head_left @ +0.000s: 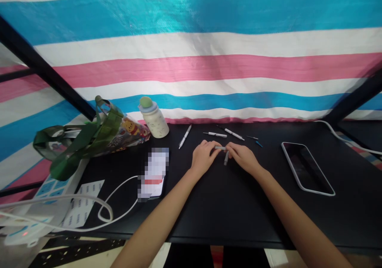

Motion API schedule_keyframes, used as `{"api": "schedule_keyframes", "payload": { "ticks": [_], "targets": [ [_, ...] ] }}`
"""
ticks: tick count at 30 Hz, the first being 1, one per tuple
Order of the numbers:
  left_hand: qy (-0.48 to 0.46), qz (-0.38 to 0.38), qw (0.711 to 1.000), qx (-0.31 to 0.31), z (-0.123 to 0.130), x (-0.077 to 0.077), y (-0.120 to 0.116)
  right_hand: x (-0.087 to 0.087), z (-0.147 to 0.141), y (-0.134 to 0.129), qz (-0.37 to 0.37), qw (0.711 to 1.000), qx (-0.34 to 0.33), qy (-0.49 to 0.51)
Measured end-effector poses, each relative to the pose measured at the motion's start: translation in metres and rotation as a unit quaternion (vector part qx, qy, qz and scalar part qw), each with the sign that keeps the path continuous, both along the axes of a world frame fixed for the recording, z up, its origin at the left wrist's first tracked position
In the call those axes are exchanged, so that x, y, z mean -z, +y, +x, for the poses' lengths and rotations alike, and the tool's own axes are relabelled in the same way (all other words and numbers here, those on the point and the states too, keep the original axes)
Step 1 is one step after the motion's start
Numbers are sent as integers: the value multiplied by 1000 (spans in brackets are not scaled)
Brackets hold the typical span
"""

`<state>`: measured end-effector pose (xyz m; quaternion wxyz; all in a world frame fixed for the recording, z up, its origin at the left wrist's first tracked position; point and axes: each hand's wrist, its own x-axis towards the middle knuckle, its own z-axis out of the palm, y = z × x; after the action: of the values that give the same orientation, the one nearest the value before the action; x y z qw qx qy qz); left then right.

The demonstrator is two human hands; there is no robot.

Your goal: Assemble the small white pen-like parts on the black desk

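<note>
My left hand [203, 155] and my right hand [243, 156] meet above the black table [221, 204], fingers closed on opposite ends of a light grey pen part [220, 147]. Its ends are hidden by my fingertips. Just below it, beside my right fingertips, is a short grey tube-like piece [226, 159]; whether it rests on the table or is touched by my fingers I cannot tell. Beyond my hands lie a white pen [185, 136], a white pen part with a thin dark tip [217, 134] and another white pen part [234, 134].
A thin dark piece [252, 137] and a small blue piece [259, 143] lie right of the pens. A phone with a white edge [308, 168] is at right, a lit phone [153, 174] with a white cable at left. Behind stand a bottle [156, 120] and a green-handled bag [110, 130].
</note>
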<state>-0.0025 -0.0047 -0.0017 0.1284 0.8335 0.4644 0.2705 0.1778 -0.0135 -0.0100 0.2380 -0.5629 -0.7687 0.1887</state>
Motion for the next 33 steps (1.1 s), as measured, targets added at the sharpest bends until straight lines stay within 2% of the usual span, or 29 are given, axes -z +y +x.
{"api": "schedule_keyframes", "payload": {
  "ticks": [8,23,33],
  "targets": [
    [8,-12,999,-36,0,5,2,10,1,5,-3,1000,4,21],
    [-7,-27,999,-40,-1,3,3,8,2,5,30,998,12,51],
    [-14,-41,999,-6,-1,2,3,6,3,4,31,997,20,65]
  ]
}}
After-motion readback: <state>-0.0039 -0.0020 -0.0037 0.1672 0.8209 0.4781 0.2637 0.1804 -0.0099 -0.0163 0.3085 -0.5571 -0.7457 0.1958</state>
